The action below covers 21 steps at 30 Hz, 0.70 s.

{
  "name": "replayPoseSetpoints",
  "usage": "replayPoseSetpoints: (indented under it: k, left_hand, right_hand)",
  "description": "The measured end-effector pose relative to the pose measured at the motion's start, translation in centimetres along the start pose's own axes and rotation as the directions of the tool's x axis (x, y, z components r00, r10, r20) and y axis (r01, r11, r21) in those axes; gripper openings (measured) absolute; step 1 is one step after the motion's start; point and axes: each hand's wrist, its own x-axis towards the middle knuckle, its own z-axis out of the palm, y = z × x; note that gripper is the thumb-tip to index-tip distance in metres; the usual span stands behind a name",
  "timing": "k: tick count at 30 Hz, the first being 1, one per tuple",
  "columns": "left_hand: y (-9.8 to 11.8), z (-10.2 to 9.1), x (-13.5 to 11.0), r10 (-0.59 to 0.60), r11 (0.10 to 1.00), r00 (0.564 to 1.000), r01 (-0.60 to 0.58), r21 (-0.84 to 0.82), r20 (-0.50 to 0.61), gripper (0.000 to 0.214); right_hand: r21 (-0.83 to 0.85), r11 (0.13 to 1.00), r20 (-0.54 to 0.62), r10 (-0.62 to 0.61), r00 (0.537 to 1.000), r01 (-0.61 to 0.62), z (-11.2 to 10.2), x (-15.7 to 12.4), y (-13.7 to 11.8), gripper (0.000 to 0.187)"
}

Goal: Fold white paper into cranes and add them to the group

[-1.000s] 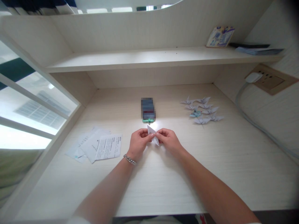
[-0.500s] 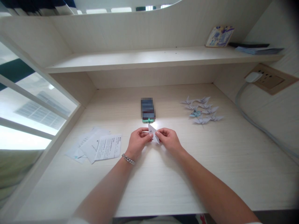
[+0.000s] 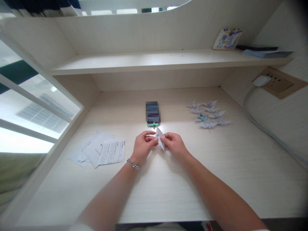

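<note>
A small folded piece of white paper (image 3: 159, 134) with some print on it is pinched between both hands, its point facing away from me. My left hand (image 3: 143, 144), with a silver chain bracelet at the wrist, grips its left side between thumb and fingers. On the right side, my right hand (image 3: 175, 143) holds it the same way. Just beyond the paper lies a phone (image 3: 153, 112) with a blurred screen and a green lower edge. Several folded paper cranes (image 3: 211, 115), one of them bluish, stand grouped to the right.
Loose printed sheets (image 3: 112, 151) overlap on the left of the desk. A shelf (image 3: 134, 62) runs across the back, with a patterned packet (image 3: 227, 39) and thin booklets (image 3: 267, 53). A plug (image 3: 261, 81) with a grey cable (image 3: 260, 128) sits in the right wall socket.
The folded paper has turned slightly, and its tip has shifted a little to the right. Both hands keep their pinch on it. The whole view has moved very slightly.
</note>
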Motion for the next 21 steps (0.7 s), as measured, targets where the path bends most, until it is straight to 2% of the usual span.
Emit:
replayPoseSetpoints:
  k: [6,14,21]
  left_hand:
    - [0.2,0.08,0.03,0.077,0.997,0.997,-0.076,0.032,-0.017,0.034]
    - [-0.55,-0.14,0.15,0.07,0.995,0.997,-0.068,-0.07,0.024,0.041]
    - [-0.23,-0.11,0.23,0.04,0.997,0.998,-0.037,-0.07,0.038,0.036]
  right_hand:
    - [0.093,0.995,0.045,0.044,0.998,-0.048,0.35,-0.1,-0.26,0.025]
    - [-0.079,0.997,0.042,0.01,0.999,-0.006,0.08,-0.09,-0.16,0.027]
    - [-0.111,0.993,0.102,0.05,0.994,-0.039,0.42,-0.39,-0.4,0.031]
